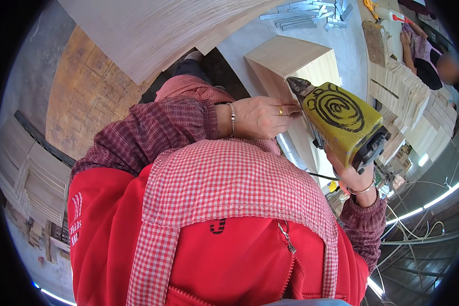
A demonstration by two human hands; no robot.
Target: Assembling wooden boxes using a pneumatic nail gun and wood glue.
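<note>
My right hand (359, 179) grips a yellow pneumatic staple gun (344, 122) with a black spiral drawn on its top. The gun is raised in front of me, its dark metal nose pointing away to the upper left. My left hand (262, 116) is closed, fingertips pinched together at the gun's magazine side near the nose. What the pinch holds, if anything, is too hidden to make out. Just beyond the gun, a pale plywood box (290, 53) stands on a grey tabletop (239, 43). Farther back on that surface lie several loose metal staple strips (311, 14).
A large plywood sheet (132, 35) reaches across the upper left. Stacked pale wooden parts (400, 94) stand at the right, with a co-worker (426, 56) behind them. A brown worn board (86, 92) lies at the left. A thin dark hose (322, 176) runs near my right hand.
</note>
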